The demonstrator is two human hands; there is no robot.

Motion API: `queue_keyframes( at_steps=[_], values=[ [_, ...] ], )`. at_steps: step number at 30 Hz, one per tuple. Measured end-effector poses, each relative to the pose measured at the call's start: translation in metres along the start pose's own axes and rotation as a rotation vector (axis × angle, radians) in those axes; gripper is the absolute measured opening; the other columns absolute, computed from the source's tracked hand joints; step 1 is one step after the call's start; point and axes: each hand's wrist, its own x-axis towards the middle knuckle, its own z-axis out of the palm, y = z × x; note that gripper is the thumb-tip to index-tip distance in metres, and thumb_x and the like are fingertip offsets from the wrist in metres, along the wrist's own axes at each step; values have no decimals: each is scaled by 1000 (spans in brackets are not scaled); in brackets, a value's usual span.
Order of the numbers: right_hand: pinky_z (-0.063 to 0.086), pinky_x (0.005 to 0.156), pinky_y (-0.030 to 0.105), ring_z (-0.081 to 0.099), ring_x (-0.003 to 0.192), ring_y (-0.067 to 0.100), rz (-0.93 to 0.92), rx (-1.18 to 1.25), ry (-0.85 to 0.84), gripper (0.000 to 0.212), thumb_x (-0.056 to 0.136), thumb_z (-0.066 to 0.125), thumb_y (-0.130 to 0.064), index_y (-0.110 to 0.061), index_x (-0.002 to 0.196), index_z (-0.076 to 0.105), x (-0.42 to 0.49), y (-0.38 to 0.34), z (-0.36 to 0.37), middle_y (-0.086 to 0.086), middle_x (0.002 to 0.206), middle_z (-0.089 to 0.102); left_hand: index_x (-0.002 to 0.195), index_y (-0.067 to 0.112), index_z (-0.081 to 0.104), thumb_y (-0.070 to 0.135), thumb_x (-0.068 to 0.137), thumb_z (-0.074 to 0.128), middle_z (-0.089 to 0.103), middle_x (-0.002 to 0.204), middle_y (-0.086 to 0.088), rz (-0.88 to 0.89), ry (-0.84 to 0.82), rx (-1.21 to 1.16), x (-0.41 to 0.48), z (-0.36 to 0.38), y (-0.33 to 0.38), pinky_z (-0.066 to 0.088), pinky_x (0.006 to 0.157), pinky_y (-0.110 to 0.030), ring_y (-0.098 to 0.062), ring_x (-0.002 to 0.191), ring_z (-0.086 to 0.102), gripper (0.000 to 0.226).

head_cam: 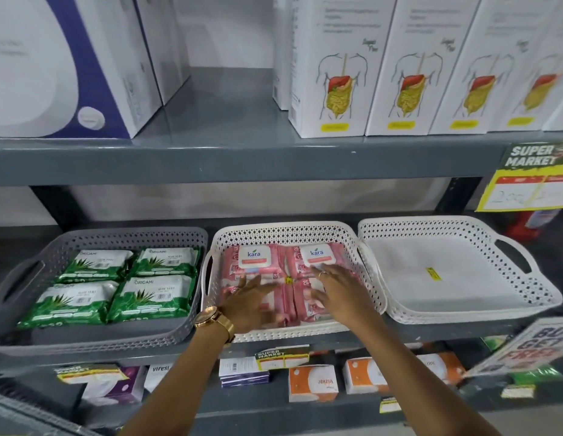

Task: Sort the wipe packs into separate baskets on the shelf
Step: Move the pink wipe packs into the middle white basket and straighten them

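I see the grey shelf (242, 162) carrying three baskets in a row. Landmark: the middle white basket (286, 232). Left of it, touching, the grey basket (116, 236) holds four green wipe packs (116, 284). Right of it, the other white basket (456, 228) holds no packs. Inside the landmark lie four pink wipe packs (255, 259). My left hand (252, 300) and right hand (340, 287) rest flat on the front pink packs, fingers spread, gripping nothing.
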Motion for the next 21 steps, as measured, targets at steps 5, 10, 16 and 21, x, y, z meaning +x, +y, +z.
queue_keyframes(
  at_steps=[5,10,16,21],
  values=[
    [-6,120,46,-11,148,29,-63,-26,70,87,81,-1,-69,-19,152,0,36,5,-3,5,162,-8,151,29,-4,57,97,18,-20,159,-3,-86,225,122,35,-6,9,-15,117,-54,-26,147,-19,66],
    [-12,118,49,-18,146,28,-83,-125,-18,79,89,9,-67,-22,150,-12,58,16,22,0,150,-28,146,26,-21,54,98,15,-27,156,-4,-175,260,171,58,9,9,-6,121,-53,-26,146,-22,66],
    [-9,119,49,-20,145,24,-110,-93,52,61,99,11,-49,-22,151,-7,63,22,33,3,162,-11,150,33,-7,47,101,14,-21,158,0,-138,342,136,62,12,1,-21,116,-39,-15,138,-29,55],
    [-6,122,49,-11,149,27,-129,-48,63,57,101,13,-42,-21,153,2,60,22,33,4,163,-3,149,36,-6,44,101,13,-24,156,1,-106,350,156,60,15,0,-23,113,-35,-18,144,-26,52]
  ],
)
